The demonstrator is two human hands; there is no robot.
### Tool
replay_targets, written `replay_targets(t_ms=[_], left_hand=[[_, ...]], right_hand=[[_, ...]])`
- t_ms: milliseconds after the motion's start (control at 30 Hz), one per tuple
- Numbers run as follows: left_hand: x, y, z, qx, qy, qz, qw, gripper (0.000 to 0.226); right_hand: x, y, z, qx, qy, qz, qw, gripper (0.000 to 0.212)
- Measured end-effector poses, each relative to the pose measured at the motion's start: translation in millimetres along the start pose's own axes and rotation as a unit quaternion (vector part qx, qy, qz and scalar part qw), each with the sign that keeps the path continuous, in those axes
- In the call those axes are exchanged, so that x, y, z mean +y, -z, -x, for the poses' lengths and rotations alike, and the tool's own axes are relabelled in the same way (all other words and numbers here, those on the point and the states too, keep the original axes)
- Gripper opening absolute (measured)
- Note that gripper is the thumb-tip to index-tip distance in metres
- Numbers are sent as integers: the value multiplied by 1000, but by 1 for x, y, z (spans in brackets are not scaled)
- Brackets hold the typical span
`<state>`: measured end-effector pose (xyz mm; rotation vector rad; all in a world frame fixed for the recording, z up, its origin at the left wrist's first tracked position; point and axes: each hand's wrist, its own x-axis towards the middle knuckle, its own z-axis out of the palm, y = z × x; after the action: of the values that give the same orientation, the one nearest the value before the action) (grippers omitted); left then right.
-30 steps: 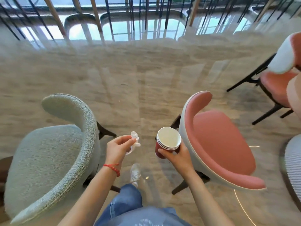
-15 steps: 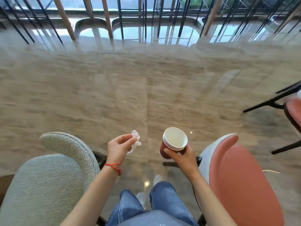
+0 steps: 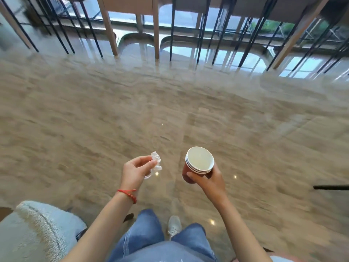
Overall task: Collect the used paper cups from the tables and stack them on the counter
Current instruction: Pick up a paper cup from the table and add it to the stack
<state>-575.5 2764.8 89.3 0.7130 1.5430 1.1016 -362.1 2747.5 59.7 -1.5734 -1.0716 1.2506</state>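
My right hand [image 3: 209,178] grips three nested paper cups [image 3: 197,164], my left hand [image 3: 136,170] pinches a crumpled wrapper [image 3: 155,163]; collection partly done, counter stacking outstanding.

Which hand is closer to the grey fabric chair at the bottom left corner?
Left. The left hand, pinching a crumpled wrapper, is up and right of the grey chair; the right hand, holding the stacked cups, is farther right.

Bright daylight enters thru the windows [image 3: 181,17] at top, throwing pale glare patches & small specular spots on the glossy floor [image 3: 132,114]. Shadows soft. Motion blur smears floor grain & chair legs [image 3: 249,38]; wide-angle lens bends edges. Centre of frame comparatively sharp.
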Motion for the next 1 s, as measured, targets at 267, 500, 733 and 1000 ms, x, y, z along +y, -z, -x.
replay_targets(t_ms=[267, 500, 733, 1000], left_hand=[[36, -9, -113, 47, 17, 39, 998, 11], [91, 15, -236, 85, 1, 56, 995, 11], [135, 43, -314, 136, 3, 92, 986, 11], [156, 74, -363, 273, -5, 176, 946, 13]], right_hand=[[-40, -42, -130, -60, 6, 32, 998, 62], [-88, -116, -251, -97, 17, 29, 995, 61], [-132, -179, -337, -158, 42, 47, 985, 58], [-167, -253, -420, -304, 65, 76, 947, 60]])
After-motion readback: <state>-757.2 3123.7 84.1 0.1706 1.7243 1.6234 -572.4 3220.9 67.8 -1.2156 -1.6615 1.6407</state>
